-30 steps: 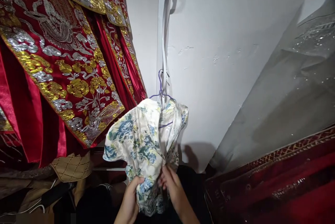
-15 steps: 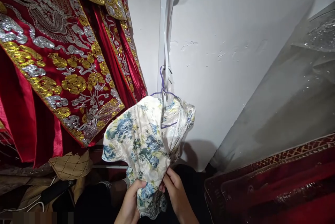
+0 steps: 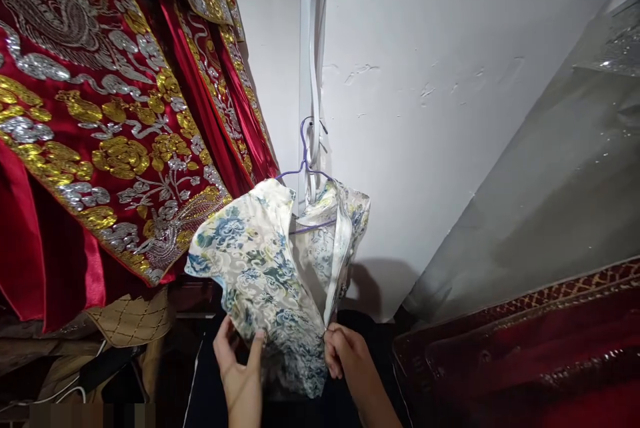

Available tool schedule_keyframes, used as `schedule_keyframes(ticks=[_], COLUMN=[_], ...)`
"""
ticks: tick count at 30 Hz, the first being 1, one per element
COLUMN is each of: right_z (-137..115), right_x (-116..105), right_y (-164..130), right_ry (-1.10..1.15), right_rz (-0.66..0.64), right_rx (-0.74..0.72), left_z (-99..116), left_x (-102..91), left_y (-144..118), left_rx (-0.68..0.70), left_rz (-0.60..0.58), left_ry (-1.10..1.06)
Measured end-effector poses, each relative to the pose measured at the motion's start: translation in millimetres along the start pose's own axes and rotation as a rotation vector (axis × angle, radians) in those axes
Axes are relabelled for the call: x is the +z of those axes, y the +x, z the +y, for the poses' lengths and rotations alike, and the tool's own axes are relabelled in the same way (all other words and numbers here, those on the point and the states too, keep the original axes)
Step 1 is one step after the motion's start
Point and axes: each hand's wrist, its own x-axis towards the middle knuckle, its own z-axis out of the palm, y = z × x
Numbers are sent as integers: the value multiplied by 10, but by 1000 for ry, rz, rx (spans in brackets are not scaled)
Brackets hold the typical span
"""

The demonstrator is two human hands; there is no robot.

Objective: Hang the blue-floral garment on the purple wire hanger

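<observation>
A short-sleeved floral blouse [image 3: 260,268] in white, blue and yellow hangs on a purple hanger [image 3: 304,165]. Its front gapes from the neck down to a point low on the right, baring the inside of the back. At that point my right hand [image 3: 345,351] is closed in a pinch on the front edge; any fastener there is too small to make out. Round the lower left side of the blouse, my left hand [image 3: 240,365] holds the cloth loosely, thumb in front and the other fingers partly hidden at the side.
A red costume with gold and silver embroidery [image 3: 125,155] hangs at the left. The hanger hooks onto a white strap [image 3: 314,68] against a pale wall [image 3: 400,115]. Clear plastic-covered material [image 3: 540,201] stands at the right, above a dark red glossy case [image 3: 525,361].
The blouse front has opened wider at the neck. My left hand has moved up and left along its side, its grip looser; my right hand has shifted slightly right.
</observation>
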Motion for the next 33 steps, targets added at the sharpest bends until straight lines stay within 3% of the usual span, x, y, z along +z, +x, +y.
schedule_keyframes(ticks=[2, 3, 6, 8, 11, 16, 20, 25, 28, 30, 33], right_z=[-10, -17, -42, -55, -72, -180, -575, -1477, -1927, -2071, -2061], right_x=[15, 45, 176, 249, 284, 211, 148, 174, 249, 294, 329], right_y=[-38, -62, -133, -167, -185, -141, 29, 456, 661, 726, 722], right_ry=[-41, -58, -76, -72, -71, -99, -123, -83, -16, 7, -44], right_rz=[-27, -43, -103, -133, -162, -106, -27, 72, 63, 65, 50], right_rx=[-10, -8, 15, 32, 41, 13, -42, -239, -346, -422, -460], left_z=[-72, -83, -28, 49, 146, 134, 39, -33, -98, -145, -101], left_x=[42, 71, 176, 231, 250, 206, 240, 337, 368, 368, 350], left_y=[-127, -213, -453, -532, -521, -431, -420, -411, -402, -372, -251], left_rx=[195, 237, 284, 256, 196, 236, 302, 355, 366, 356, 341], left_rz=[-8, -72, -384, -526, -603, -680, -727, -789, -808, -813, -811], left_ry=[92, 102, 32, -27, -46, 16, 46, 106, 158, 198, 231])
